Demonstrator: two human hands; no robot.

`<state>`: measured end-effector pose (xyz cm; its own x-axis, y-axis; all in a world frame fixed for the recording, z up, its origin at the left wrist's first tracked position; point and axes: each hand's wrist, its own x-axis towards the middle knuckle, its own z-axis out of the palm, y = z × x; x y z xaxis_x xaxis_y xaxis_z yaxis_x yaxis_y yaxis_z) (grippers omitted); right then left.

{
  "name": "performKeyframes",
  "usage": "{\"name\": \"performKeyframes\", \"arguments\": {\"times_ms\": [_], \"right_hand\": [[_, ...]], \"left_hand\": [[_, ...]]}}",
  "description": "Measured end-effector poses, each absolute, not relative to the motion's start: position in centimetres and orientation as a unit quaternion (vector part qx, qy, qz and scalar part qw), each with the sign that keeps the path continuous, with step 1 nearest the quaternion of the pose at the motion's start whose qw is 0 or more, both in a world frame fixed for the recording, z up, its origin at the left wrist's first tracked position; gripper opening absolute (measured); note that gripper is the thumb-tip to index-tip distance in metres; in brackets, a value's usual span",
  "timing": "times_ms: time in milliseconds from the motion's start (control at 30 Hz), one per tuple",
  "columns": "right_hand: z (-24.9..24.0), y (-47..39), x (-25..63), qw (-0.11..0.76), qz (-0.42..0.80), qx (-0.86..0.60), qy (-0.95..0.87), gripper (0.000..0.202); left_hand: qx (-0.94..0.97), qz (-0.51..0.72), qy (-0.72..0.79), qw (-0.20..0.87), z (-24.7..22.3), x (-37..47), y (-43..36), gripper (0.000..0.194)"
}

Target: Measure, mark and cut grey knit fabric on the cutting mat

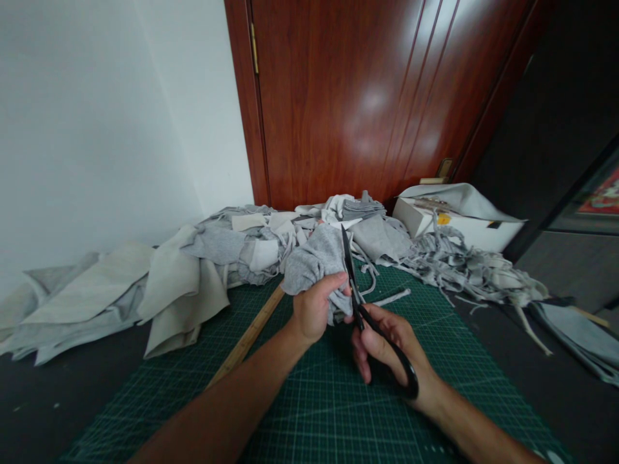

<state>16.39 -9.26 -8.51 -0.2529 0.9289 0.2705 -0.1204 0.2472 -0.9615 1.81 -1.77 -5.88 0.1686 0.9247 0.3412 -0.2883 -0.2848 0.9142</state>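
My left hand [314,309] grips a bunched piece of grey cloth [316,254] above the green cutting mat [338,406]. In my right hand [387,341] are black-handled scissors [352,277], their blades pointing up and away along the right edge of the cloth. The blades look slightly apart or nearly together; whether cloth lies between them is too small to tell. Just behind my hands, a grey cord [393,298] rests on the mat.
A wooden ruler [251,325] lies on the mat left of my left forearm. Grey and cream fabric pieces [178,277] pile along the left and back. Tangled grey strips [483,274] and a white box [464,231] stand at right, before a wooden door [338,109].
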Motion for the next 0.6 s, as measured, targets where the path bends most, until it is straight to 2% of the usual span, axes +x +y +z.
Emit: {"name": "performKeyframes", "arguments": {"times_ms": [200, 600], "right_hand": [[-8.68, -9.22, 16.23, 0.530, 0.521, -0.335, -0.580, 0.045], [-9.29, -9.16, 16.30, 0.557, 0.520, -0.326, -0.560, 0.038]], "left_hand": [[0.562, 0.532, 0.279, 0.568, -5.23, 2.02, -2.47, 0.033], [0.639, 0.515, 0.292, 0.490, -6.09, 1.50, -2.09, 0.035]]}}
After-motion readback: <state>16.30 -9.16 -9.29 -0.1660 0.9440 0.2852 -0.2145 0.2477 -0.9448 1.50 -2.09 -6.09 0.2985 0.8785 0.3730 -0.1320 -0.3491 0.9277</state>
